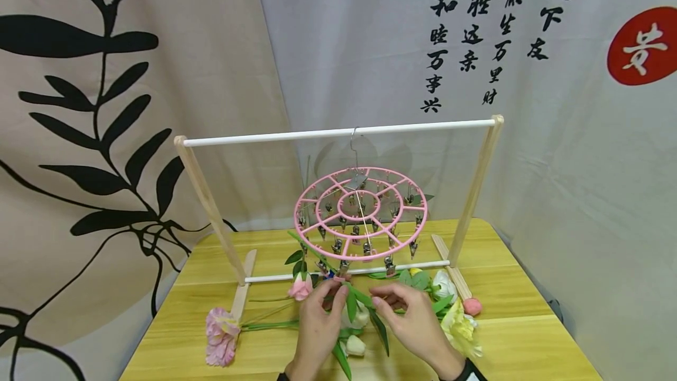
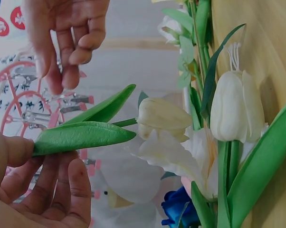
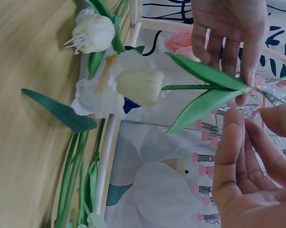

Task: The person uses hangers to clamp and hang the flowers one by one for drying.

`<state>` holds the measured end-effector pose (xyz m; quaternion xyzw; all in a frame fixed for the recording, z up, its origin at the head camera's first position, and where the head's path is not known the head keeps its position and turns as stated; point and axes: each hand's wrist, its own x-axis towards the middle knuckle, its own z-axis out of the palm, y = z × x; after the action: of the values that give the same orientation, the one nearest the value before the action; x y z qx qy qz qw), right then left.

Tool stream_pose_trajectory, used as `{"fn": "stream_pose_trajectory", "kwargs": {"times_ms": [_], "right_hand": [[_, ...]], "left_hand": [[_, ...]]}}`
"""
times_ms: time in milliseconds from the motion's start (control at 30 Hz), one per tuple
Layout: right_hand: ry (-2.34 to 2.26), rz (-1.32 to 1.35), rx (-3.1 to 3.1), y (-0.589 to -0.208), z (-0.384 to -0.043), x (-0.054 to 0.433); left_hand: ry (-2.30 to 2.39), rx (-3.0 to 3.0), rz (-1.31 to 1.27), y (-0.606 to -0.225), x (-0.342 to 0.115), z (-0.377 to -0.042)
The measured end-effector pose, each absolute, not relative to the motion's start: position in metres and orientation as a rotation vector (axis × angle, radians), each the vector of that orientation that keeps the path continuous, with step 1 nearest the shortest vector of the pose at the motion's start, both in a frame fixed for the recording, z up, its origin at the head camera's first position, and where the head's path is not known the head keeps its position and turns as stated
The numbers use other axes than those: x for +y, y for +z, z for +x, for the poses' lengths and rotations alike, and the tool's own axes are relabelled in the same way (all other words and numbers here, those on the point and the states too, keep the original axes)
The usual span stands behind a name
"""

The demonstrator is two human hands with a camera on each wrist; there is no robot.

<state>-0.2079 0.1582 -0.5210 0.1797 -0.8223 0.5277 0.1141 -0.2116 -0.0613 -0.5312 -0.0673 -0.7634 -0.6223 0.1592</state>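
We're apparently hanging the white, green-leaved tulip [image 3: 140,87] from the round pink plastic hanger [image 1: 359,219]. Our left hand [image 1: 320,323] pinches it; our empty right hand [image 1: 416,323] should steady a metal clip [image 1: 343,267].

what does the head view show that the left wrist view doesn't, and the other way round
Only head: the ruffled pink flower on the left and the pink ball on the right.

Only left wrist: white strands at one tulip's tip, and the inner side of the right hand's fingers.

Both: the two hands, the pink hanger, white tulips, and green leaves pinched by the left hand.
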Motion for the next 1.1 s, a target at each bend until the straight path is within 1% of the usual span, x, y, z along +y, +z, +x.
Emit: {"fn": "stream_pose_trajectory", "kwargs": {"times_ms": [433, 1100], "right_hand": [[1.538, 0.428, -2.483, -0.530, -0.202, 0.167], [1.535, 0.396, -2.533, -0.540, -0.203, 0.174]], "left_hand": [[-1.732, -2.175, -0.145, -0.532, -0.072, -0.216], [-1.652, -2.121, -0.078, -0.526, -0.091, -0.222]]}}
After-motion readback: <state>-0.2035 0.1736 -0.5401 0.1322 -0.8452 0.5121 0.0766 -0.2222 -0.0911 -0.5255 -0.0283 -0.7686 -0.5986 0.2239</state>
